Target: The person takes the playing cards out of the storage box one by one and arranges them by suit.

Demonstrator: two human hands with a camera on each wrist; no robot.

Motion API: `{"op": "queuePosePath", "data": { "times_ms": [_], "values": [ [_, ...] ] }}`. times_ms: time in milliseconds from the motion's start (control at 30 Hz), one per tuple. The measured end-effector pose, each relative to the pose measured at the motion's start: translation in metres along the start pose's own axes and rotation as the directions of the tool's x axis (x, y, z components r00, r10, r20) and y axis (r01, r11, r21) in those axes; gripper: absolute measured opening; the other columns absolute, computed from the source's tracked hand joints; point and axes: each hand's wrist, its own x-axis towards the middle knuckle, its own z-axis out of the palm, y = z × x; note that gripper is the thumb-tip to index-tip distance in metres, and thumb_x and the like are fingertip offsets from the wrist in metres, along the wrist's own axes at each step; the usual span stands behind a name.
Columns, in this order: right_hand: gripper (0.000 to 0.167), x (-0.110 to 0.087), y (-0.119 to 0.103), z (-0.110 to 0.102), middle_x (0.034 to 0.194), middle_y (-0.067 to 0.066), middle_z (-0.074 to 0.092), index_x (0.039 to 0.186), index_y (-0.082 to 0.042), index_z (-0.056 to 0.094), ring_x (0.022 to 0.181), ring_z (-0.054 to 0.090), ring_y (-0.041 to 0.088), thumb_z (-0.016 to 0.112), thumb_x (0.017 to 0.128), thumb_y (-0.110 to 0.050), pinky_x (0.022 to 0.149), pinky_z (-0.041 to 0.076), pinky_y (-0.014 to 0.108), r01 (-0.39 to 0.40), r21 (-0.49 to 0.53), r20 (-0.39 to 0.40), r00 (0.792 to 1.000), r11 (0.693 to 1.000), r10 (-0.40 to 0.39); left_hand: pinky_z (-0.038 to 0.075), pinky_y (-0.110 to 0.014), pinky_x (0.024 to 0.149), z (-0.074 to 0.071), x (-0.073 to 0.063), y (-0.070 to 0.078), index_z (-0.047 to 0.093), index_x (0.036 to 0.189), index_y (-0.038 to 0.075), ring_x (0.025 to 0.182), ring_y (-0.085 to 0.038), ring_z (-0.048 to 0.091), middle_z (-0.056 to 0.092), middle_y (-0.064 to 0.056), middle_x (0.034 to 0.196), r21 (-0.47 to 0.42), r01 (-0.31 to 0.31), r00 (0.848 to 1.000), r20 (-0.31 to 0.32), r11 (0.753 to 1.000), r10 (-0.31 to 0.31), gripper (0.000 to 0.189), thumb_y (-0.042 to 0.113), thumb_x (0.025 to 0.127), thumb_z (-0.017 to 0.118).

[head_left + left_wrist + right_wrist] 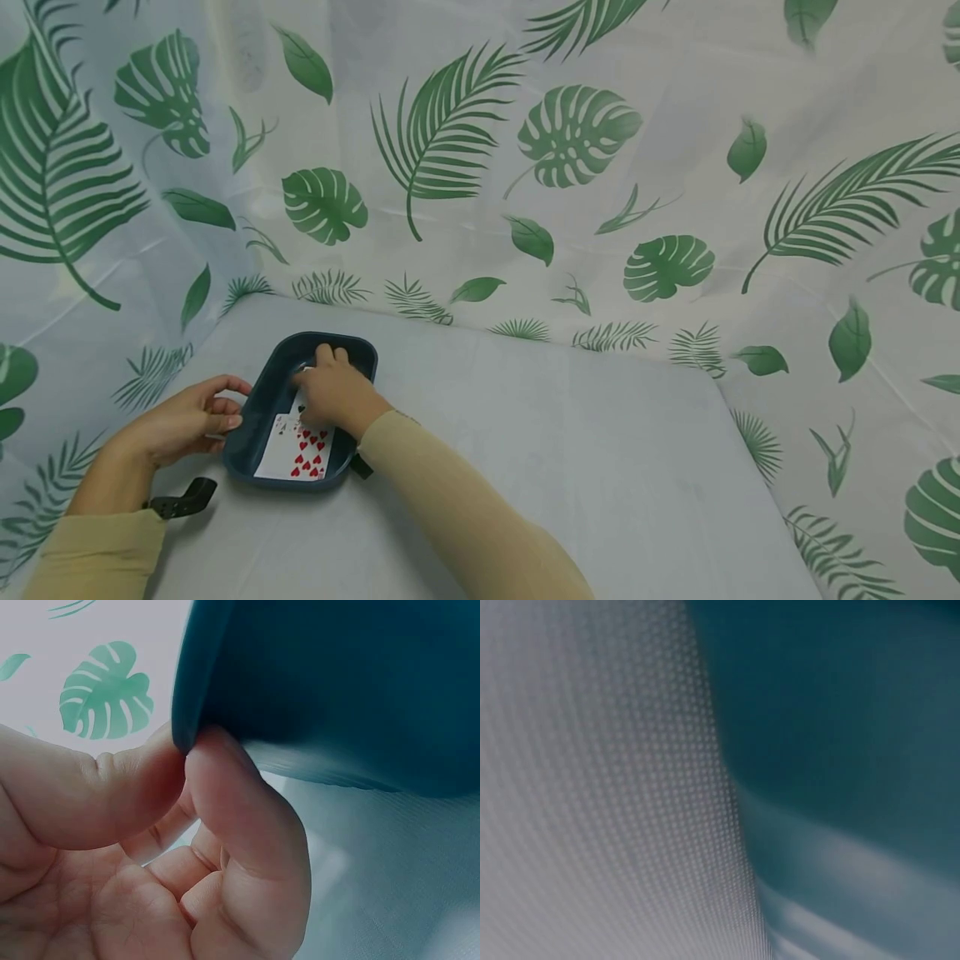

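A white fabric backdrop (465, 258) printed with green monstera, palm and single leaves rises behind and to both sides of the fingers. Beneath the hands spreads a desk (570, 467) with a pale, finely textured covering. Two long tan sleeves come in from below: the right sleeve (472, 517) covers the arm to the wrist, while the left sleeve (97, 550) ends short of it. A dark teal rectangular tray (261, 410) with rounded corners stands on the desk, between the left fingers and the right wrist. The left hand (180, 425) pinches the tray's rim between thumb and index finger. The right hand (337, 400) reaches inside over the tray's far part, its fingers bent downward; whether they pinch a card, I cannot tell. A black wrist mount (183, 500) sits behind the left fingers. In the tray, just nearer the viewer than the right fingers, lies a hearts playing card (309, 454), its many red pips visible, its corner index too small to read. It overlaps an ace (272, 457) on its left, whose corner "A" is legible above a small black suit mark. Another black-suited card (298, 402) is partly hidden by the right hand.
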Motion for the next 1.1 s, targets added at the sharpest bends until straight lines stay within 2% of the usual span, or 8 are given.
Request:
{"op": "queuePosePath", "data": {
  "times_ms": [100, 200, 400, 667, 800, 933, 1033, 1100],
  "values": [
    [0.056, -0.001, 0.0, 0.0, 0.135, -0.001, 0.048, 0.139, -0.043, 0.068, 0.112, 0.037, 0.017, 0.086, 0.086, -0.044, 0.087, 0.046, 0.026, 0.017, 0.003, 0.0, 1.0, 1.0, -0.017, 0.056, -0.035, 0.07, 0.0, 0.0, 0.0, 0.033, 0.151, -0.003, 0.078, -0.016, 0.057, 0.055, -0.003, 0.094, -0.001, -0.002, 1.0, 0.002, 1.0, 0.002, 0.051, 0.003, 0.107, 0.058],
    [0.054, -0.002, 0.0, 0.0, 0.136, 0.0, 0.048, 0.137, -0.042, 0.067, 0.114, 0.038, 0.017, 0.084, 0.086, -0.05, 0.091, 0.044, 0.029, 0.028, -0.029, 0.0, 1.0, 0.999, -0.028, 0.056, -0.035, 0.071, 0.0, -0.001, 0.0, 0.033, 0.15, -0.003, 0.078, -0.016, 0.057, 0.055, -0.003, 0.094, -0.009, -0.003, 1.0, 0.01, 1.0, 0.003, 0.051, 0.004, 0.107, 0.059],
    [0.063, -0.001, -0.001, 0.002, 0.136, -0.002, 0.048, 0.144, -0.042, 0.061, 0.115, 0.038, 0.017, 0.081, 0.087, -0.059, 0.093, 0.038, 0.034, 0.022, -0.069, 0.017, 1.0, 0.997, -0.021, 0.057, -0.036, 0.072, 0.001, -0.002, -0.001, 0.034, 0.15, -0.002, 0.079, -0.016, 0.059, 0.056, -0.003, 0.095, -0.02, 0.005, 1.0, 0.009, 1.0, -0.005, 0.05, 0.007, 0.108, 0.06],
    [0.059, -0.001, -0.001, 0.002, 0.145, -0.001, 0.048, 0.145, -0.037, 0.063, 0.121, 0.041, 0.017, 0.08, 0.091, -0.051, 0.103, 0.049, 0.034, 0.014, -0.054, 0.004, 1.0, 0.998, -0.014, 0.057, -0.036, 0.071, 0.0, -0.001, -0.001, 0.034, 0.15, -0.003, 0.078, -0.015, 0.059, 0.056, -0.002, 0.093, -0.015, 0.002, 1.0, 0.007, 1.0, -0.002, 0.049, 0.006, 0.108, 0.059],
    [0.055, -0.001, 0.002, 0.001, 0.143, 0.0, 0.051, 0.146, -0.033, 0.063, 0.116, 0.042, 0.016, 0.076, 0.094, -0.045, 0.094, 0.051, 0.029, 0.015, -0.007, -0.002, 1.0, 1.0, -0.015, 0.057, -0.036, 0.071, 0.002, -0.001, -0.001, 0.034, 0.15, -0.003, 0.078, -0.015, 0.059, 0.056, -0.002, 0.093, -0.01, 0.004, 1.0, 0.003, 1.0, -0.004, 0.049, 0.006, 0.108, 0.059],
    [0.05, -0.003, 0.006, -0.009, 0.142, -0.001, 0.055, 0.144, -0.032, 0.065, 0.112, 0.043, 0.015, 0.075, 0.095, -0.033, 0.092, 0.049, 0.029, 0.047, 0.042, -0.01, 0.999, 0.998, -0.047, 0.058, -0.036, 0.071, 0.002, -0.001, -0.001, 0.033, 0.15, -0.004, 0.078, -0.015, 0.06, 0.057, -0.002, 0.094, -0.011, 0.008, 1.0, 0.005, 1.0, -0.008, 0.049, 0.006, 0.108, 0.058],
    [0.049, -0.005, 0.009, -0.02, 0.143, -0.003, 0.057, 0.143, -0.036, 0.065, 0.114, 0.046, 0.015, 0.074, 0.095, -0.031, 0.099, 0.048, 0.033, 0.081, -0.01, 0.0, 0.997, 0.997, -0.081, 0.057, -0.036, 0.071, 0.002, -0.001, 0.0, 0.033, 0.15, -0.004, 0.078, -0.016, 0.06, 0.057, -0.002, 0.094, -0.013, 0.012, 1.0, 0.003, 1.0, -0.012, 0.049, 0.005, 0.108, 0.057],
    [0.051, -0.007, 0.009, -0.026, 0.145, -0.005, 0.057, 0.147, -0.038, 0.062, 0.116, 0.046, 0.016, 0.074, 0.097, -0.033, 0.105, 0.047, 0.035, 0.092, -0.062, 0.039, 0.995, 0.994, -0.09, 0.057, -0.037, 0.071, 0.002, -0.001, 0.001, 0.033, 0.15, -0.004, 0.078, -0.016, 0.06, 0.057, -0.003, 0.094, -0.01, 0.017, 1.0, -0.002, 1.0, -0.017, 0.049, 0.004, 0.108, 0.057]
  ]
}}
